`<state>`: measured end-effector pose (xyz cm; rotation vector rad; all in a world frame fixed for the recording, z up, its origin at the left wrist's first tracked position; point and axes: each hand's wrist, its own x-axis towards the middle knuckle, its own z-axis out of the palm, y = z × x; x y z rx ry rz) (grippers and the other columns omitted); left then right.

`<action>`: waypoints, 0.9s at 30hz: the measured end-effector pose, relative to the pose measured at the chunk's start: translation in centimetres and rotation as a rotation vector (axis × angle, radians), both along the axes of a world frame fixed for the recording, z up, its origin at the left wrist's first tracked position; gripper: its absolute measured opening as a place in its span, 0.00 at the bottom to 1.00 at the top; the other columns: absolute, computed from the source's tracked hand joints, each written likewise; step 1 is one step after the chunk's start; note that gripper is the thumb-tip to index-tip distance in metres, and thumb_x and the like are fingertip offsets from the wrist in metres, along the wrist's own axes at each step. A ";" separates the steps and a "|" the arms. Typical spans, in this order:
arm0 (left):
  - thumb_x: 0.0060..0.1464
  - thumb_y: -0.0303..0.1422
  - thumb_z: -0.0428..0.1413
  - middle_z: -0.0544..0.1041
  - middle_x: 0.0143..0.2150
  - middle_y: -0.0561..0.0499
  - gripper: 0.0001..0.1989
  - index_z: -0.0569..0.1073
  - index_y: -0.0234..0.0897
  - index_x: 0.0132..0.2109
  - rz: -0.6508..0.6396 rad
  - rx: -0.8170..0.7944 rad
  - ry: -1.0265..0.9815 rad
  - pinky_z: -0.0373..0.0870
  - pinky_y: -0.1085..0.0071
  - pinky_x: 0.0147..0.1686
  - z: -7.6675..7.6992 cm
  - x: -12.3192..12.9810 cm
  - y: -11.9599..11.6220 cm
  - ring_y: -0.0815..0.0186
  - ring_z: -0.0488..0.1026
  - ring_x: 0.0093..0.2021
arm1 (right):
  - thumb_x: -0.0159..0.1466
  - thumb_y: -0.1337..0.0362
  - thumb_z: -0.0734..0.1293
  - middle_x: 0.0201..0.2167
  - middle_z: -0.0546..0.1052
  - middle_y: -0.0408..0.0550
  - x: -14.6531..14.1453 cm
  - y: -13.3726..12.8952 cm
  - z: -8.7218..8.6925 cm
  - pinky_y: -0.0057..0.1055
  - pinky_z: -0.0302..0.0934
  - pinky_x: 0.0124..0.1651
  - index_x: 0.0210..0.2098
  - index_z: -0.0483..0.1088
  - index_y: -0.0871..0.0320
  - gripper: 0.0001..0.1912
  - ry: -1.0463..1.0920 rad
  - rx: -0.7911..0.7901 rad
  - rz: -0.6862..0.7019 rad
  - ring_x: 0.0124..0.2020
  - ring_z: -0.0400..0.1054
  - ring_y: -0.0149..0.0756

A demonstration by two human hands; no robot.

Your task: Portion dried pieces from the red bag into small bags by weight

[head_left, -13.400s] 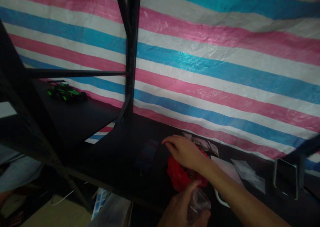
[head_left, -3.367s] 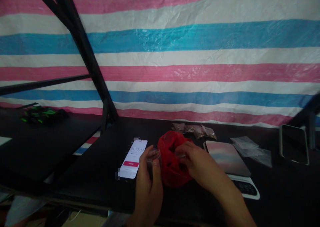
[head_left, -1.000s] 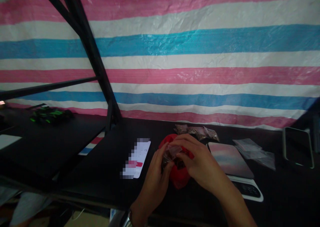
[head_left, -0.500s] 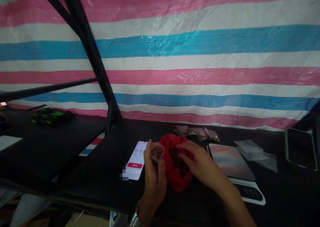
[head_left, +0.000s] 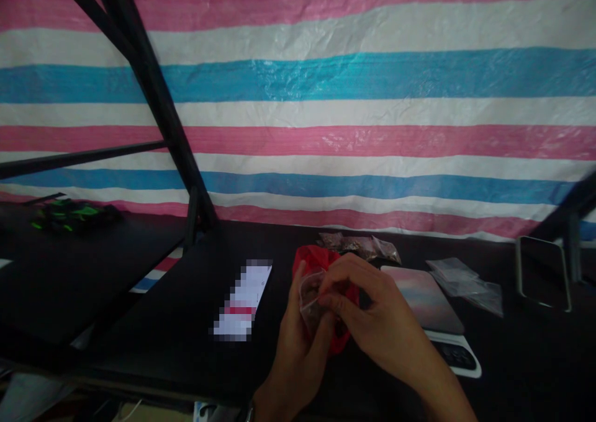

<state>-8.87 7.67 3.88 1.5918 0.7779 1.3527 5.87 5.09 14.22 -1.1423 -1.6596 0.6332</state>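
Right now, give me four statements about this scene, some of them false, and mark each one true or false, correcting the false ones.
1. The left hand and right hand together hold a small clear plastic bag. True.
2. The red plastic bag lies left of the phone. False: it lies right of the phone, behind the hands.
3. The green-and-black toy car sits beside the hands. False: it sits on a separate dark surface at the far left.
4. A striped tarp with pink, blue and white bands hangs behind the table. True.
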 end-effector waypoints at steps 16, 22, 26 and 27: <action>0.74 0.44 0.49 0.71 0.73 0.45 0.36 0.44 0.52 0.80 -0.257 0.092 0.266 0.68 0.52 0.70 -0.2 0.7 -2.9 0.53 0.70 0.71 | 0.55 0.54 0.81 0.31 0.82 0.45 7.7 -1.3 0.4 0.31 0.71 0.37 0.42 0.79 0.54 0.19 0.287 -0.078 -0.296 0.34 0.77 0.38; 0.72 0.42 0.50 0.75 0.67 0.43 0.32 0.52 0.50 0.78 -0.011 0.223 0.275 0.67 0.52 0.68 -1.2 1.5 -3.0 0.51 0.72 0.68 | 0.53 0.57 0.77 0.28 0.83 0.47 15.2 -1.4 -3.4 0.37 0.70 0.35 0.42 0.79 0.55 0.18 0.080 -0.242 -0.680 0.31 0.79 0.45; 0.73 0.43 0.49 0.80 0.57 0.43 0.24 0.64 0.46 0.71 0.080 0.251 0.246 0.71 0.54 0.64 -0.9 2.1 -3.7 0.53 0.76 0.61 | 0.54 0.59 0.74 0.31 0.84 0.51 16.5 -0.3 -5.9 0.40 0.67 0.36 0.42 0.81 0.57 0.17 -0.092 -0.286 -0.922 0.29 0.78 0.46; 0.73 0.42 0.49 0.80 0.55 0.44 0.22 0.66 0.45 0.69 0.093 0.270 0.249 0.71 0.55 0.64 -1.0 2.3 -3.8 0.54 0.77 0.60 | 0.55 0.58 0.73 0.33 0.85 0.53 16.6 -0.2 -6.1 0.40 0.67 0.38 0.45 0.81 0.58 0.20 -0.098 -0.276 -0.946 0.30 0.78 0.46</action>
